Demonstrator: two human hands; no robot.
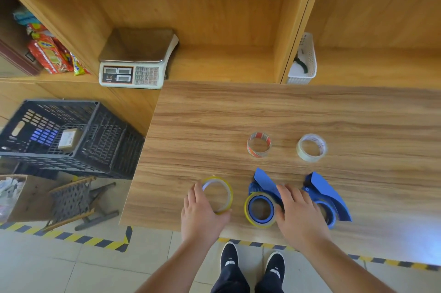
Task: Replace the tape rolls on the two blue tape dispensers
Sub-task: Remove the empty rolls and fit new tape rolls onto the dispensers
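Observation:
Two blue tape dispensers lie on the wooden table (238,113) near its front edge. The left dispenser (262,181) carries a yellow-edged tape roll (248,211) on its blue hub. The right dispenser (329,193) shows a blue hub with little or no tape. My right hand (300,214) lies between them, fingers on the left dispenser's body beside its roll. A loose yellowish tape roll (225,191) lies flat to the left, and my left hand (202,214) grips its near-left rim. Farther back stand a red-printed roll (259,145) and a whitish roll (311,147).
A weighing scale (133,61) sits on the shelf behind the table's left corner. A white basket (304,61) stands in the shelf at the back right. Left of the table are a black plastic crate (71,137) and a low stool (71,199). Striped floor tape runs under the front edge.

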